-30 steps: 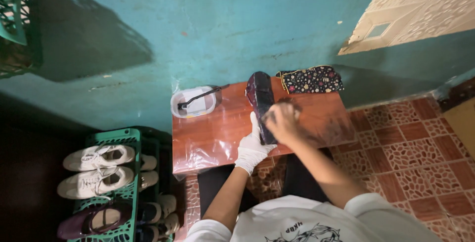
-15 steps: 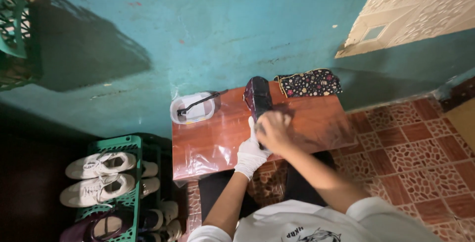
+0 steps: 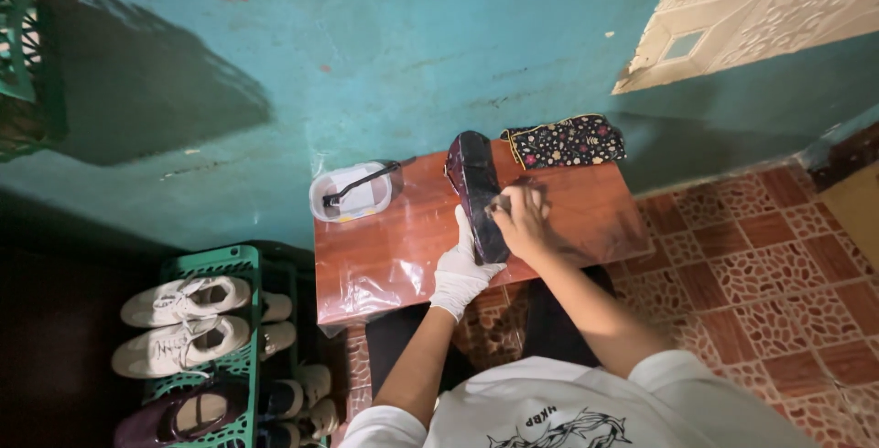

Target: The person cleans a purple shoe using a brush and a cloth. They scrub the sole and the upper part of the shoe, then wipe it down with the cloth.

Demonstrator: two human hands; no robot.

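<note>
Left hand [image 3: 461,269] in a white glove grips the heel end of a dark shoe [image 3: 476,192], which lies lengthwise on the plastic-covered wooden surface [image 3: 385,247]. Right hand [image 3: 520,222], bare, is closed and pressed against the shoe's side; cannot tell what it pinches, if anything. Risks: the plastic sheet looks slick, so a hard rub could skid the shoe toward the floral pouch [image 3: 566,141] or off the edge. The white tub [image 3: 352,194] with a dark brush across it overhangs the surface's corner, and a knock could tip it. Bare fingers may pick up stain.
</note>
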